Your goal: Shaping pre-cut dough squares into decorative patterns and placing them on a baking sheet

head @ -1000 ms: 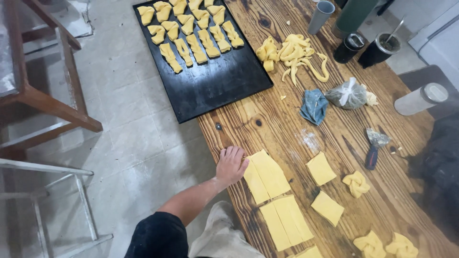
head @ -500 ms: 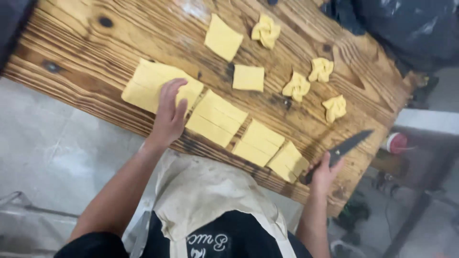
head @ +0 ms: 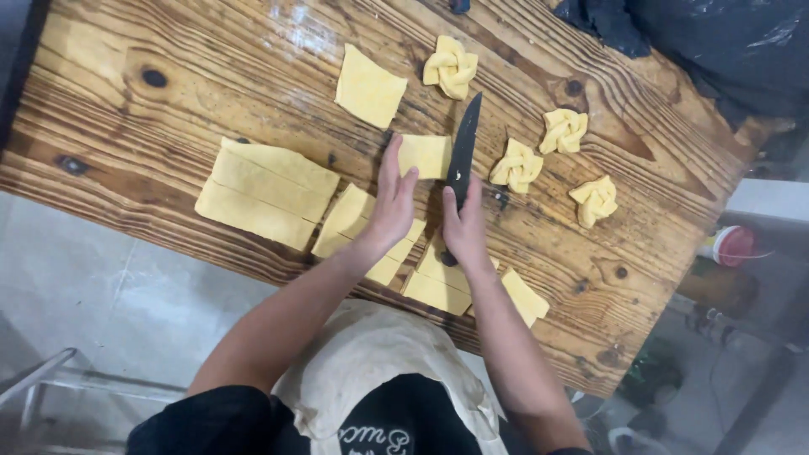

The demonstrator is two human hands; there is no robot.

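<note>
Right hand (head: 464,227) grips a knife (head: 462,152); left hand (head: 393,202), fingers straight, touches the dough square (head: 425,156) beside its blade.

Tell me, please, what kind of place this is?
Probably a small kitchen or home pastry workshop. A rough wooden plank table carries flat yellow dough sheets and folded yellow dough knots; the right hand holds a black-bladed knife.

Knife (head: 463,150) on table (head: 168,59) — between dough pieces (head: 268,192).
</note>
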